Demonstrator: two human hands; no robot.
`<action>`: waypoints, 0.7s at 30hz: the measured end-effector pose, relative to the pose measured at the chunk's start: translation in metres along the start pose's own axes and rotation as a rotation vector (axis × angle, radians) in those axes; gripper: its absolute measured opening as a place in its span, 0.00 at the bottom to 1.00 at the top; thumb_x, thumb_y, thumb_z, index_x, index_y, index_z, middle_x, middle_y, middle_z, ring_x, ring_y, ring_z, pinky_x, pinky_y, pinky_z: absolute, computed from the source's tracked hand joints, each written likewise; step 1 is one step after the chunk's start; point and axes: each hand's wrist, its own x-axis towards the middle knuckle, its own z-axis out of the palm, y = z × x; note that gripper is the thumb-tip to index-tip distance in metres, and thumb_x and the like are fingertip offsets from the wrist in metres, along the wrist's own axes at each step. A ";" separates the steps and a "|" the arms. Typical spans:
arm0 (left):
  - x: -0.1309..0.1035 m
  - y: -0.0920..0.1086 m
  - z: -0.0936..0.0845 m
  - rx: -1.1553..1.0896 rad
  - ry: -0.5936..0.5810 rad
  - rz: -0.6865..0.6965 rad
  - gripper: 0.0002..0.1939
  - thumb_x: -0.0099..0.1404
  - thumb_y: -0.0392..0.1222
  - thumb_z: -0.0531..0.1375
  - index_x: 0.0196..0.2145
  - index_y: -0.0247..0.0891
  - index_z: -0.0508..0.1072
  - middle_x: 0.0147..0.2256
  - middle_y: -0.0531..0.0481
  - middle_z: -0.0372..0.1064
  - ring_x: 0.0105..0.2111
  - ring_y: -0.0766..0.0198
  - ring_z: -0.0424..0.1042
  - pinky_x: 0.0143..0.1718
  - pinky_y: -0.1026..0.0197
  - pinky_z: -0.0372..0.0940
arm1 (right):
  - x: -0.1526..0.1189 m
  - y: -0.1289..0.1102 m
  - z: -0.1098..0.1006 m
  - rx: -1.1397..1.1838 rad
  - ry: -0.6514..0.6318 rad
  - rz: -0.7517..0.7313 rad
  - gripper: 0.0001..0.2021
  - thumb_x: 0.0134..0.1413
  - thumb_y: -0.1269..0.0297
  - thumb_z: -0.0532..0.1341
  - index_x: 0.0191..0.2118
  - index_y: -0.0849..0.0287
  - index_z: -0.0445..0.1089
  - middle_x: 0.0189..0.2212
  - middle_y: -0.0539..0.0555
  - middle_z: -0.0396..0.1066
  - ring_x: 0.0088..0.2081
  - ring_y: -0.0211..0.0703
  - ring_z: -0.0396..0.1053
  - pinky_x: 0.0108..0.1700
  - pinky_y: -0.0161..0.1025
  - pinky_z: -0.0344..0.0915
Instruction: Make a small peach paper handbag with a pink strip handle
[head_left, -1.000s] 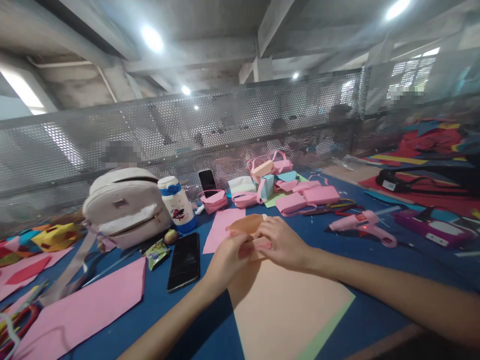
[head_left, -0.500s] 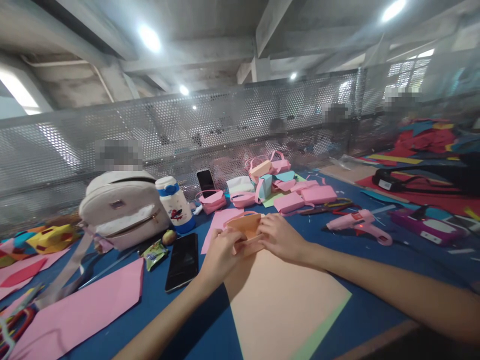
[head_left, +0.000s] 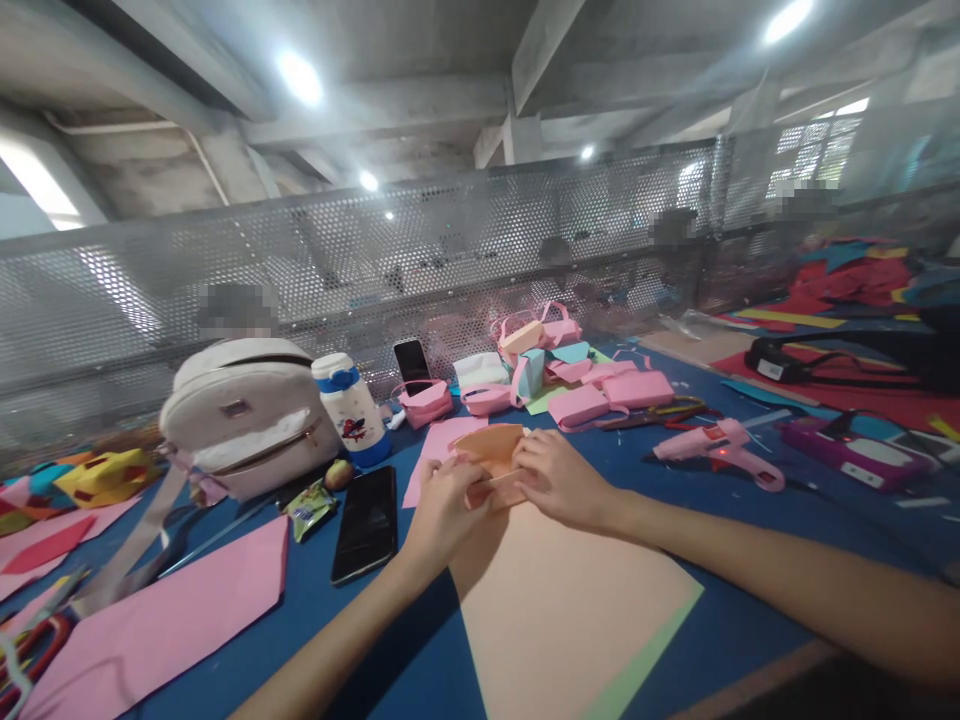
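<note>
Between both hands is a small folded orange paper piece (head_left: 495,445), shaped like an open pouch, above the far end of a peach paper sheet (head_left: 570,600). My left hand (head_left: 450,505) is closed on its left side, fingers bent over the near edge. On the right side, my right hand (head_left: 562,478) pinches the same paper with fingers curled inward. Part of the folds is hidden by the fingers. Green paper (head_left: 652,655) shows under the peach sheet, and a pink sheet (head_left: 431,455) lies just behind the left hand.
Left stand a white backpack (head_left: 247,420), a bottle (head_left: 351,410) and a phone (head_left: 365,525); pink paper (head_left: 172,625) and red-handled scissors (head_left: 37,660) lie nearer. Behind are small pink paper bags (head_left: 581,405). A corded pink glue gun (head_left: 716,447) lies right. A perforated metal screen (head_left: 450,240) closes the back.
The fingers of both hands shift slightly on the orange paper, and its back flap looks a little more curved. Everything else on the table stays in place.
</note>
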 end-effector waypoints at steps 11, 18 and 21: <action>-0.003 0.007 0.007 0.013 0.027 -0.006 0.10 0.64 0.37 0.63 0.24 0.38 0.72 0.29 0.51 0.76 0.36 0.55 0.70 0.39 0.55 0.49 | -0.001 -0.008 0.008 0.035 0.008 0.014 0.08 0.57 0.65 0.68 0.34 0.59 0.68 0.36 0.53 0.71 0.42 0.48 0.66 0.47 0.44 0.59; -0.003 0.000 0.004 -0.003 0.006 -0.016 0.08 0.62 0.34 0.62 0.24 0.38 0.72 0.29 0.50 0.76 0.37 0.56 0.71 0.41 0.55 0.50 | 0.001 0.001 -0.004 0.018 -0.033 -0.029 0.06 0.56 0.66 0.68 0.32 0.59 0.71 0.36 0.52 0.72 0.43 0.48 0.65 0.48 0.44 0.58; -0.001 -0.004 0.001 -0.020 -0.025 -0.012 0.08 0.61 0.32 0.61 0.25 0.38 0.73 0.30 0.51 0.76 0.37 0.56 0.72 0.41 0.55 0.51 | 0.001 0.006 -0.011 0.005 -0.054 -0.047 0.04 0.57 0.68 0.66 0.33 0.60 0.71 0.37 0.53 0.71 0.43 0.48 0.64 0.48 0.45 0.57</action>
